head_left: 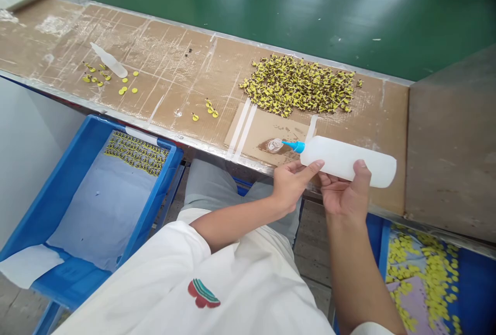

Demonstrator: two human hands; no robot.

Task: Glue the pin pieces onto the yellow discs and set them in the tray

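Both hands grip a white squeeze bottle (pixel 349 160) tipped on its side above the bench's front edge. Its blue nozzle (pixel 295 146) points left, over a clear wet blob of glue (pixel 274 145) on a cardboard piece (pixel 251 144). My left hand (pixel 291 182) is closed around the nozzle end. From below, my right hand (pixel 344 190) holds the bottle's body, thumb on its near side. Behind the cardboard lies a large heap of small yellow and dark pieces (pixel 298 84).
A blue tray (pixel 87 128) at left holds rows of yellow pieces on a pale sheet. Another blue bin (pixel 383 252) at lower right holds loose yellow discs (pixel 437 273). On the bench, a translucent pointed piece (pixel 110 61) lies near scattered yellow discs (pixel 123 90). A brown panel (pixel 451 144) stands right.
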